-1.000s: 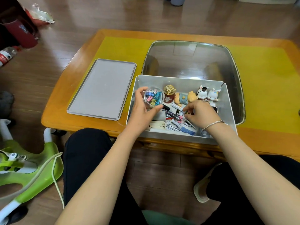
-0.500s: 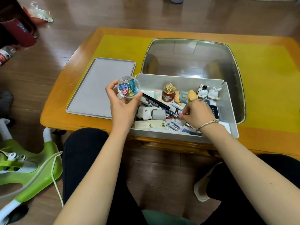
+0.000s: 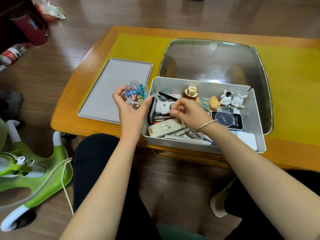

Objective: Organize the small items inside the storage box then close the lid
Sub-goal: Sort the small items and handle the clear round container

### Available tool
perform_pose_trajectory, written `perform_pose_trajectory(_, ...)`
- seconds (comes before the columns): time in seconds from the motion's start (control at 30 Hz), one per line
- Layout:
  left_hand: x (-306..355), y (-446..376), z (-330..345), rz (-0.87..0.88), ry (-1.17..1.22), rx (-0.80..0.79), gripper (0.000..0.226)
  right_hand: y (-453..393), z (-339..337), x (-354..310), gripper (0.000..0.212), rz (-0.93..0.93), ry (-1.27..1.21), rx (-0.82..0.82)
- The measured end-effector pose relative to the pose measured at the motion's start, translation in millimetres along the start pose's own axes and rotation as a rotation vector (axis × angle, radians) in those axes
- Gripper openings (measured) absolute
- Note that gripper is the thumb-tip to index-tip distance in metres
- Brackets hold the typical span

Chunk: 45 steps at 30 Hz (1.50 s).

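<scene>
An open grey storage box (image 3: 204, 82) sits at the table's near edge. Its flat grey lid (image 3: 114, 87) lies to the left. My left hand (image 3: 132, 111) holds a clear round container of coloured binder clips (image 3: 136, 93) just outside the box's left wall. My right hand (image 3: 189, 112) is inside the box with its fingertips bunched above a white device (image 3: 162, 108); whether they pinch anything is hidden. The box also holds a black pen (image 3: 167, 96), a gold-capped red bottle (image 3: 190, 92), small figurines (image 3: 226, 99), a white battery charger (image 3: 164, 129), loose batteries (image 3: 194, 135) and a black Wi-Fi unit (image 3: 232, 120).
The orange table has a yellow mat (image 3: 290, 78) and a glass inset (image 3: 213, 61) behind the box. A green ride-on toy (image 3: 34, 172) stands on the floor at my left. A plastic bottle (image 3: 12, 53) and a red object (image 3: 31, 30) lie further back.
My left hand lifted the clip container out of the box and carried it left, beside the lid. My right hand moved left across the box towards the white device.
</scene>
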<state>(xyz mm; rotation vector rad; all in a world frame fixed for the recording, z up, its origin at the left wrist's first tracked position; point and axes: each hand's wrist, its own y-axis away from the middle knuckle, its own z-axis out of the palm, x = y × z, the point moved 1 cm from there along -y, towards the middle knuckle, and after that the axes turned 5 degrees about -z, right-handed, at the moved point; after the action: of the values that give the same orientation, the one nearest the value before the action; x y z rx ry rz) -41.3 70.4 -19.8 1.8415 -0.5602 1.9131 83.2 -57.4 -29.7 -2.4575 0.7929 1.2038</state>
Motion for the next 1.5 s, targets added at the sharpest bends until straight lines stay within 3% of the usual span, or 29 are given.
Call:
perform_pose_trajectory(0.07,-0.8,-0.5,-0.2,-0.004,-0.001,0.003,0.060,0.0,-8.5,0.6,0.008,-0.021,-0.086,0.060)
perform_pose_trajectory(0.17,-2.7,-0.5,0.6,-0.006,0.002,0.000,0.060,4.2,-10.8,-1.6,0.008,0.033,-0.146,-0.099)
perform_pose_trajectory(0.33,-4.7,2.2,2.7,0.001,0.003,-0.011,0.060,3.8,9.7,-10.4,0.010,0.036,0.079,-0.371)
perform_pose_trajectory(0.6,-6.3,1.9,2.5,0.006,0.002,-0.058,0.060,-4.7,-17.9,-5.5,0.013,0.140,0.396,-0.468)
perform_pose_trajectory(0.8,-8.1,0.8,6.3,0.015,0.007,-0.056,0.061,5.8,-29.5,-2.7,0.013,0.085,0.186,-0.339)
perform_pose_trajectory(0.9,-9.3,1.2,8.8,0.029,0.007,-0.068,0.060,11.3,-14.7,-8.4,0.012,0.115,0.050,-0.470)
perform_pose_trajectory(1.0,-10.8,2.1,9.7,0.037,0.002,-0.079,0.061,15.3,-5.7,-6.9,0.014,0.182,0.087,-0.587)
perform_pose_trajectory(1.17,-13.6,6.1,12.3,0.050,0.018,-0.093,0.059,24.9,-26.1,3.2,0.014,0.138,0.088,-0.302)
perform_pose_trajectory(1.3,-15.7,11.0,17.7,0.061,0.046,-0.068,0.060,34.8,-43.6,11.9,0.015,0.119,-0.067,-0.065)
perform_pose_trajectory(1.5,-12.6,12.7,22.2,0.102,0.060,0.003,0.059,49.0,-54.1,22.1,0.010,0.178,-0.065,0.144)
